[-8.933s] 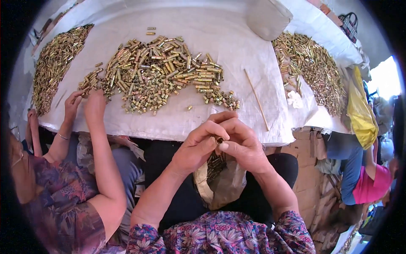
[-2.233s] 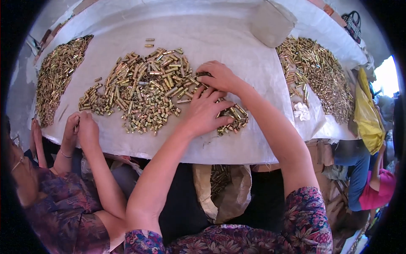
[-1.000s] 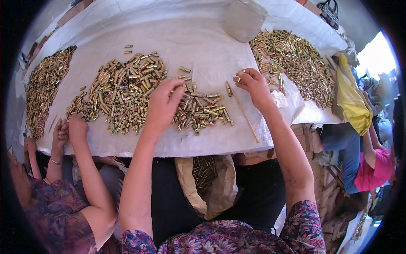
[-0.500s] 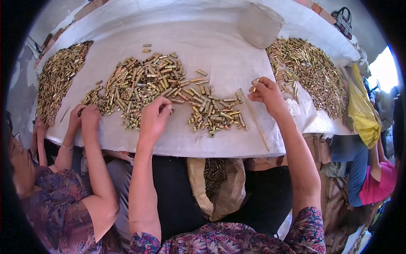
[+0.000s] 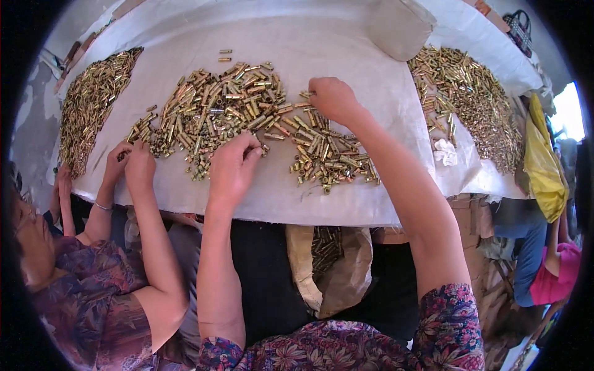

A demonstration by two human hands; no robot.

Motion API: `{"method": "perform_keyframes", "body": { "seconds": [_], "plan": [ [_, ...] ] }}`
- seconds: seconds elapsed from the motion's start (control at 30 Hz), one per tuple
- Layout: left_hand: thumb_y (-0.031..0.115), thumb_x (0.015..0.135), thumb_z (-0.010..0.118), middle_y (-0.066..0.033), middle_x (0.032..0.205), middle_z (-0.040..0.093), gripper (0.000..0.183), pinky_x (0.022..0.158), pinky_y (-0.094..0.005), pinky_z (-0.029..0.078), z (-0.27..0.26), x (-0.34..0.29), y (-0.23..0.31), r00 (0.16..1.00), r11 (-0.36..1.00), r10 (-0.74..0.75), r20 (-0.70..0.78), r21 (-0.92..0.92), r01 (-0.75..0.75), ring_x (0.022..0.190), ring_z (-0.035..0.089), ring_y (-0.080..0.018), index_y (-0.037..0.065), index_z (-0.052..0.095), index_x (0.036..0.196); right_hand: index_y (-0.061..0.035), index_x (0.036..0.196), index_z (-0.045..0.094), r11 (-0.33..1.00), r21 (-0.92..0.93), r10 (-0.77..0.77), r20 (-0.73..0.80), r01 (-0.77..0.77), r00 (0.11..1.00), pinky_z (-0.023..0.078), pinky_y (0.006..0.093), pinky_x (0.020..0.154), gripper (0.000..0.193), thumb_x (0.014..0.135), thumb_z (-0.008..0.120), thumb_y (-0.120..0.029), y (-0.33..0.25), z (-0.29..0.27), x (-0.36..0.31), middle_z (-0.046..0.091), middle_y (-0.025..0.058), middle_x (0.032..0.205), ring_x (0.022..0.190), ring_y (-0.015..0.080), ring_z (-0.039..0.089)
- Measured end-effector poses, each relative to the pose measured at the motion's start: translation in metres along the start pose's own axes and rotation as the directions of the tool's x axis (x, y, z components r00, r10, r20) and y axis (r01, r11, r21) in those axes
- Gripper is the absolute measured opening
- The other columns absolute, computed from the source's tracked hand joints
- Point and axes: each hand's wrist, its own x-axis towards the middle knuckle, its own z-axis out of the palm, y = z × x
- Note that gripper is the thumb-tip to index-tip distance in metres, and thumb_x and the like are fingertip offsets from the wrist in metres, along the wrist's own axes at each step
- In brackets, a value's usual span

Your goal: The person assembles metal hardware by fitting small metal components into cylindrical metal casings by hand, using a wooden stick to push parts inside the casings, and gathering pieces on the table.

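My left hand (image 5: 234,167) is curled closed beside the near right part of a large heap of brass-coloured metal sleeves (image 5: 213,111). What its fingers hold is hidden, though small pieces show by the fingertips. My right hand (image 5: 335,100) reaches over the table with its fingers pinched at one metal sleeve (image 5: 305,94), above a smaller spread of sleeves (image 5: 331,157). Short nut-like pieces lie along the near edges of both groups. In front of me, an open sack (image 5: 354,266) holds darker pieces of similar shape.
More parts form heaps at the far left (image 5: 96,111) and right (image 5: 473,105) of the white-covered table (image 5: 266,207). A pale container (image 5: 402,28) stands at the back. At left, a co-worker's hands (image 5: 137,164) handle parts. A crumpled white wad (image 5: 445,152) and a yellow bag (image 5: 544,167) are at right.
My right hand has moved left and away from me, from the bare cloth to the lone sleeve. My left hand stays by the heap. The whole view has shifted slightly.
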Motion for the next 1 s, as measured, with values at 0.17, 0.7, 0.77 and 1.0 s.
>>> {"method": "perform_keyframes", "body": {
  "seconds": [0.17,0.7,0.77,1.0],
  "plan": [
    [0.012,0.081,0.062,-0.0139,0.085,0.062,0.013,0.067,-0.0402,0.046,0.007,-0.005,-0.004,0.999,0.998,0.036,-0.003,0.051,-0.036,0.076,0.061,-0.0314,0.004,0.061,0.091,-0.0050,0.093,0.066,0.997,-0.028,0.082,0.125,-0.079,0.989,0.051,0.0430,0.078,0.022,0.077,0.061,-0.020,0.004,0.003,0.021,0.067,0.0175,0.092,0.091,0.0344,0.064],
    [0.022,0.077,0.068,-0.0141,0.089,0.062,0.022,0.071,-0.0460,0.048,0.016,0.013,0.010,0.992,0.852,-0.025,0.122,0.522,-0.043,0.086,0.061,-0.0348,0.006,0.060,0.089,-0.0006,0.087,0.063,0.878,0.467,0.149,-0.064,-0.102,0.987,0.050,0.0339,0.067,0.022,0.073,0.067,-0.016,-0.002,-0.016,-0.019,0.064,0.0119,0.077,0.072,0.0222,0.063],
    [0.024,0.076,0.068,-0.0137,0.085,0.063,0.021,0.069,-0.0452,0.048,0.014,0.014,0.006,0.992,0.836,0.035,0.120,0.540,-0.094,0.082,0.062,-0.0346,0.006,0.060,0.085,0.0001,0.087,0.061,0.797,0.589,0.170,0.000,-0.137,0.985,0.048,0.0305,0.065,0.018,0.076,0.066,-0.014,-0.005,-0.031,-0.032,0.063,0.0095,0.075,0.070,0.0176,0.061],
    [0.017,0.080,0.061,-0.0164,0.083,0.063,0.013,0.067,-0.0469,0.047,0.011,0.002,0.005,0.992,0.895,0.104,0.070,0.428,-0.124,0.078,0.061,-0.0368,0.005,0.058,0.084,0.0003,0.089,0.058,0.469,0.835,0.229,0.199,-0.287,0.953,0.043,0.0225,0.060,0.011,0.082,0.062,-0.006,-0.022,-0.069,-0.128,0.061,0.0044,0.072,0.064,0.0100,0.057]
  ]
}}
